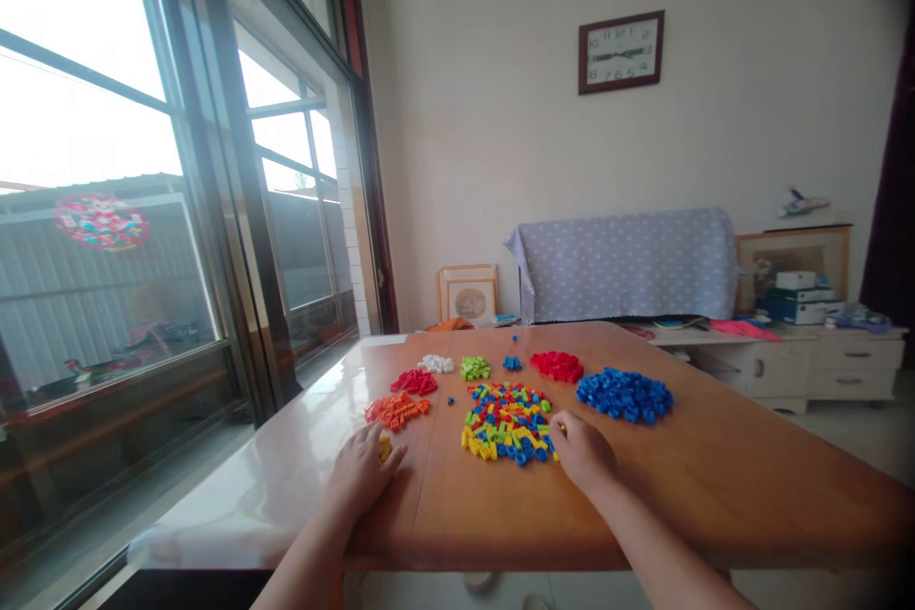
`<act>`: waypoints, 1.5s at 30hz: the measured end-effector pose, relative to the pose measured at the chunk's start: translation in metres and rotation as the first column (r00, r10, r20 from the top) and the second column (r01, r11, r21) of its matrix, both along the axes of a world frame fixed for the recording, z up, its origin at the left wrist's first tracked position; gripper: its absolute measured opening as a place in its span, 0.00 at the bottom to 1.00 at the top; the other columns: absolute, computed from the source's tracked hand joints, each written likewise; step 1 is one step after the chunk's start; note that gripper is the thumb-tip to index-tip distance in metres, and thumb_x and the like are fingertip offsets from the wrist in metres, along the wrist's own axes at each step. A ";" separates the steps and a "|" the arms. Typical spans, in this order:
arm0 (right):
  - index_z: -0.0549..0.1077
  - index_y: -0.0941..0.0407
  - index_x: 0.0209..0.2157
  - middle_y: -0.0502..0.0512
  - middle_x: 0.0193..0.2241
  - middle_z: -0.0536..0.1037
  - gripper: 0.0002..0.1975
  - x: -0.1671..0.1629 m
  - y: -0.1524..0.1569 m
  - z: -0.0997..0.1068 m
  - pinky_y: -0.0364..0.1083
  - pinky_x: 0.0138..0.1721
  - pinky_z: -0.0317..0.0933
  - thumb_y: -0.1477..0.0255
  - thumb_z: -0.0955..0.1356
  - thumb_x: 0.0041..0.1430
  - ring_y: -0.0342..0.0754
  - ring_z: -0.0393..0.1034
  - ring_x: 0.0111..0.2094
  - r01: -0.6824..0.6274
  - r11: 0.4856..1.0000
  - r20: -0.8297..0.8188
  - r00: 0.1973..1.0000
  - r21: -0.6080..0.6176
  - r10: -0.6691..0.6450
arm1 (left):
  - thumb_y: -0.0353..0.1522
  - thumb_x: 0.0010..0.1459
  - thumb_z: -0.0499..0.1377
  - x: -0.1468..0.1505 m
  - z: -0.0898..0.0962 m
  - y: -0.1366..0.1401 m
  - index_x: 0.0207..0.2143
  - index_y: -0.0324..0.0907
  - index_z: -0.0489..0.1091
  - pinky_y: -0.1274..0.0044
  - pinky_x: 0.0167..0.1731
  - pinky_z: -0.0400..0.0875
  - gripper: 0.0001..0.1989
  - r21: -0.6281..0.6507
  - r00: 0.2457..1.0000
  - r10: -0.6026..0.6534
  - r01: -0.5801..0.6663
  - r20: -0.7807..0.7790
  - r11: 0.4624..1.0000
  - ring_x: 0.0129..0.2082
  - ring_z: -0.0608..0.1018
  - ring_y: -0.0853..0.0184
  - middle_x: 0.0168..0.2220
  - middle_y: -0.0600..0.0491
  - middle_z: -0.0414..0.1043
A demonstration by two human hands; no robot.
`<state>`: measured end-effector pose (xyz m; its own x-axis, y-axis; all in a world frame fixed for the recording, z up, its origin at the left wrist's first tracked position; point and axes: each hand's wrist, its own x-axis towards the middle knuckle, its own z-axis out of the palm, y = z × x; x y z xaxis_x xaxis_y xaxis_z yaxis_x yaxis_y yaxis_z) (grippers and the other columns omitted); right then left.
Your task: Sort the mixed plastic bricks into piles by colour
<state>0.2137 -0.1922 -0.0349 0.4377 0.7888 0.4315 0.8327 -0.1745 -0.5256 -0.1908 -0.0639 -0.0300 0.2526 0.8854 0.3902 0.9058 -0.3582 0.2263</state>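
My left hand (363, 472) lies low over the left part of the table, fingers curled around a few yellow toy bricks (384, 449) that show between its fingers and thumb. The mixed pile of small toy bricks (506, 419), in red, yellow, green and blue, spreads over the middle. At that pile's right edge my right hand (586, 451) is closed in a pinch, with a bit of yellow brick at its fingertips. Orange bricks (397, 411) sit just beyond my left hand. The large heap of blue bricks (625, 396) lies beyond my right hand.
Smaller single-colour heaps stand farther back: dark pink (415, 382), white (436, 363), light green (476, 368), blue (512, 363) and red (556, 366). Single blue bricks lie apart. The wooden table (715, 477) ends near me; a cabinet (779, 367) stands behind it, windows at left.
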 end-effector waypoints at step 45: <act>0.73 0.53 0.32 0.52 0.33 0.80 0.10 -0.006 0.004 -0.003 0.44 0.29 0.43 0.69 0.62 0.66 0.46 0.70 0.34 -0.017 0.999 0.070 0.997 -0.028 0.019 | 0.38 0.64 0.53 0.070 0.029 -0.051 0.60 0.45 0.68 0.63 0.61 0.62 0.23 0.171 0.964 -0.264 0.255 0.030 0.952 0.61 0.70 0.55 0.61 0.47 0.69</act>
